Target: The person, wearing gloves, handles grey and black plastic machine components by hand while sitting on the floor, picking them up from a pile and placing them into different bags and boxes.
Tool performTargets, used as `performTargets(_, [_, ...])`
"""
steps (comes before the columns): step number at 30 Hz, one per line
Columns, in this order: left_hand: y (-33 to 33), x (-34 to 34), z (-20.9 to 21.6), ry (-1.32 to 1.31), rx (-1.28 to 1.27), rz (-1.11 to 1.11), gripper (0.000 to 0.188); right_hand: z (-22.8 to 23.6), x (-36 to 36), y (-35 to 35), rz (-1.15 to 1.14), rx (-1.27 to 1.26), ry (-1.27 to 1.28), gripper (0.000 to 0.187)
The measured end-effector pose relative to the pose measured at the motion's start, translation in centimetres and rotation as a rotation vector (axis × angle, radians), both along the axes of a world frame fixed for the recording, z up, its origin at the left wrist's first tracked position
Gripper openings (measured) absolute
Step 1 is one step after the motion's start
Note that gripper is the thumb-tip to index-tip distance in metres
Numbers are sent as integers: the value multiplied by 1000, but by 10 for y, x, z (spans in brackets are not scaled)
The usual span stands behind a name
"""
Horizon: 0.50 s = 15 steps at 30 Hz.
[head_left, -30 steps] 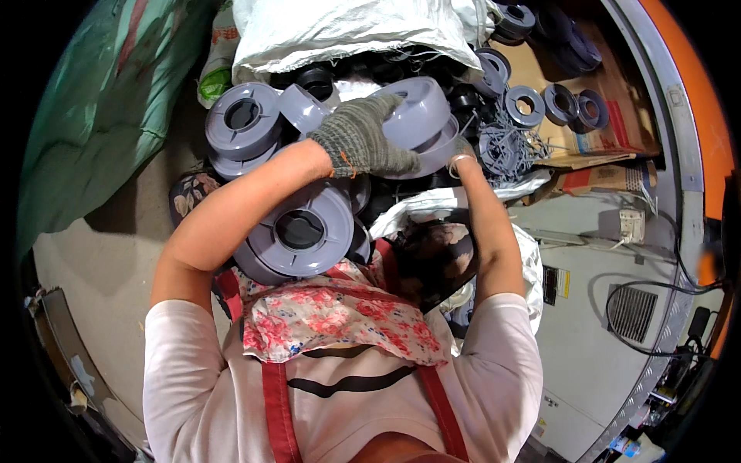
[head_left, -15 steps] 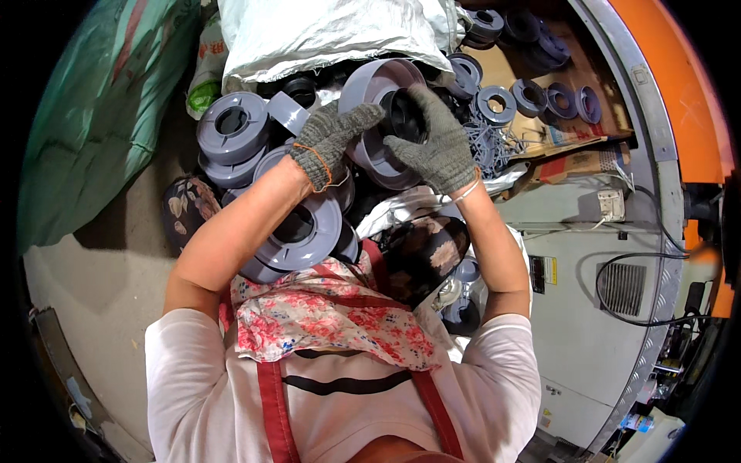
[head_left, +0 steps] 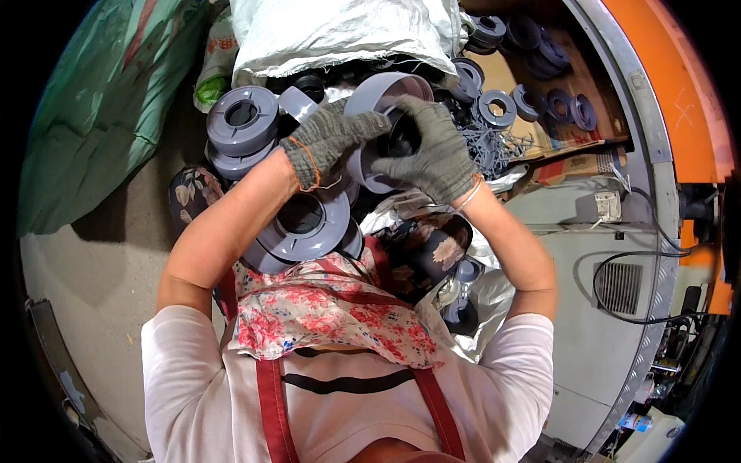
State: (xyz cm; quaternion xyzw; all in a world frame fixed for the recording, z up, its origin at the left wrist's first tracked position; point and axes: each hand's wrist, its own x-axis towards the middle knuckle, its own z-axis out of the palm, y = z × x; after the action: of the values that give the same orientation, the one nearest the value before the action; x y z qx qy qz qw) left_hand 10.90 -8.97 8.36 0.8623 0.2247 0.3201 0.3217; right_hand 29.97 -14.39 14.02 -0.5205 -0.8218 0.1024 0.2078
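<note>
Both my hands wear grey knitted gloves and meet around a wide grey plastic ring, tilted on its side above a heap of like parts. My left hand is closed on the ring's left side, its fingers pointing right. With thumb and fingers, my right hand grips a round black insert in the ring's opening; the glove hides part of it. Below my left wrist lies a grey flanged part with a black centre. Stacked grey flanged parts stand to the left.
A white woven sack lies beyond my hands, black parts at its mouth. Thin grey plastic scraps and several grey rings are at the right, by cardboard. A pale machine cabinet stands right, a green sheet left.
My right hand has shifted slightly left and down, farther over the ring's opening and the black insert. The ring sits a little lower. My left hand still holds its side.
</note>
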Motion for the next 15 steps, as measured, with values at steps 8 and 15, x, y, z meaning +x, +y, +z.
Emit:
performTargets(8, [-4, 17, 5, -426, -877, 68, 46, -46, 17, 14, -243, -283, 645, 60])
performTargets(15, [5, 13, 2, -190, -175, 180, 81, -80, 51, 43, -309, -679, 620, 57])
